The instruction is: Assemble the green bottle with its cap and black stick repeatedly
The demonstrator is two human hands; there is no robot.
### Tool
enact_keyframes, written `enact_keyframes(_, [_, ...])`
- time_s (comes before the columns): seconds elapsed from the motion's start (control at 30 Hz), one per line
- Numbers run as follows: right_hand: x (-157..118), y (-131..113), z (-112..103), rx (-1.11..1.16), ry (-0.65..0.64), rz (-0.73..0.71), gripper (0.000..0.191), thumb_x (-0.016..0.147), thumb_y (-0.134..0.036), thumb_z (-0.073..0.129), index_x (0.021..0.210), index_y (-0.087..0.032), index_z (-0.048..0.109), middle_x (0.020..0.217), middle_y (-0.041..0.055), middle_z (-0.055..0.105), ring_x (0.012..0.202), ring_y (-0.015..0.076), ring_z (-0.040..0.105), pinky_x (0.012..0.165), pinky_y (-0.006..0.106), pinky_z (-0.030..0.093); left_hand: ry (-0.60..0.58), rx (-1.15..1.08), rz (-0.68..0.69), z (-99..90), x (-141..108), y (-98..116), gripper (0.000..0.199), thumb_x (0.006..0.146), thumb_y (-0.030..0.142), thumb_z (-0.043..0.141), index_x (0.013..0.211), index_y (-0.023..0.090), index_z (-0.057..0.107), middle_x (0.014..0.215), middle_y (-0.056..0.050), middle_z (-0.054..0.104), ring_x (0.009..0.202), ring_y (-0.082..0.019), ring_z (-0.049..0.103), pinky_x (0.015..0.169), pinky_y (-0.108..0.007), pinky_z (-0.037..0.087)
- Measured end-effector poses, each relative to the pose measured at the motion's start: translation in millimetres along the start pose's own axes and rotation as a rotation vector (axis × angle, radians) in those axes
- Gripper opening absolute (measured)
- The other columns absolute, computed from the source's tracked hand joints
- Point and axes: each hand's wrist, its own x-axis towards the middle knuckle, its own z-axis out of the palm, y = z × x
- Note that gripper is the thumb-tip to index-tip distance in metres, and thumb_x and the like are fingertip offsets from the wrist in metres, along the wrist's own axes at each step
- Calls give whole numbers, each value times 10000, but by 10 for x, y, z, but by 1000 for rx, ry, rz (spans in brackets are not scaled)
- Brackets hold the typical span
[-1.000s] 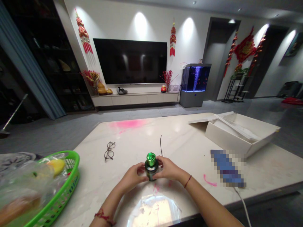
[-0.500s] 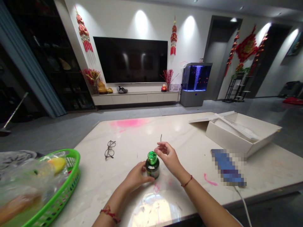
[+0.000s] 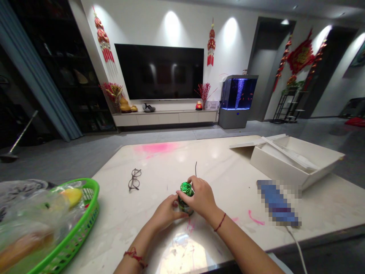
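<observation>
A small dark green glass bottle (image 3: pixel 184 207) stands upright on the white table, topped by a shiny green cap (image 3: pixel 186 187). My left hand (image 3: pixel 164 214) is wrapped round the lower body of the bottle from the left, thumb at the front. From the right, my right hand (image 3: pixel 201 194) grips the cap between thumb and fingers, covering much of the bottle's upper right side. Behind my right hand a thin dark stick (image 3: pixel 196 167) lies on the table.
Eyeglasses (image 3: pixel 134 179) lie to the left of the bottle. A green basket (image 3: pixel 92 213) with bagged items stands at the left edge. On the right are an open white box (image 3: pixel 281 165) and a blurred-out blue object (image 3: pixel 279 203) with a white cable. Pink stains (image 3: pixel 156 147) mark the tabletop (image 3: pixel 222 156).
My right hand has come down from beside the cap and closed on it. My left hand has stayed round the bottle. The view has shifted slightly.
</observation>
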Motion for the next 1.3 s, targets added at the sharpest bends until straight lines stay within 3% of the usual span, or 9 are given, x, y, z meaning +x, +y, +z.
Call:
enact_keyframes(0.17, [23, 6, -20, 17, -92, -6, 279, 741, -437, 587, 840, -189, 504, 753, 39, 587, 721, 186, 547, 647, 282, 395, 9, -8, -4, -4, 11, -34, 464, 500, 343, 724, 907, 154, 606, 799, -21, 593, 748, -188, 508, 659, -298, 379])
enact_keyframes(0.5, [65, 52, -127, 114, -209, -127, 203, 792, -348, 558, 917, -189, 532, 868, 39, 576, 830, 171, 525, 748, 296, 408, -11, -36, -6, -26, 19, -12, 424, 478, 344, 735, 839, 159, 614, 747, -8, 581, 745, -194, 510, 646, -292, 372])
enact_keyframes(0.63, [50, 23, -189, 40, -235, -152, 228, 783, -317, 569, 984, -212, 551, 856, 32, 532, 812, 170, 500, 763, 318, 396, 3, -7, -18, -18, 15, -7, 383, 489, 346, 724, 798, 161, 594, 727, 2, 551, 710, -176, 485, 631, -285, 355])
enact_keyframes(0.83, [-19, -47, -192, -11, -231, -147, 441, 723, -261, 604, 1154, -239, 513, 901, 43, 484, 867, 191, 469, 801, 351, 389, -2, 77, -23, -24, 5, 36, 355, 507, 332, 709, 770, 165, 539, 712, 29, 488, 686, -146, 437, 627, -264, 338])
enact_keyframes(1.13, [-32, -46, -53, 40, -186, -165, 527, 710, -238, 628, 1212, -252, 470, 928, 48, 488, 877, 190, 479, 809, 358, 415, 7, 81, -18, -6, 24, -35, 363, 518, 394, 700, 726, 174, 498, 675, 36, 494, 656, -139, 432, 584, -248, 325])
enact_keyframes(1.3, [-47, -31, -62, 22, -113, -115, 662, 706, -346, 619, 1293, -197, 350, 993, 83, 508, 894, 223, 507, 800, 389, 433, 20, 69, -31, -3, 18, -57, 350, 522, 377, 703, 738, 174, 519, 716, 24, 513, 681, -147, 449, 609, -258, 345])
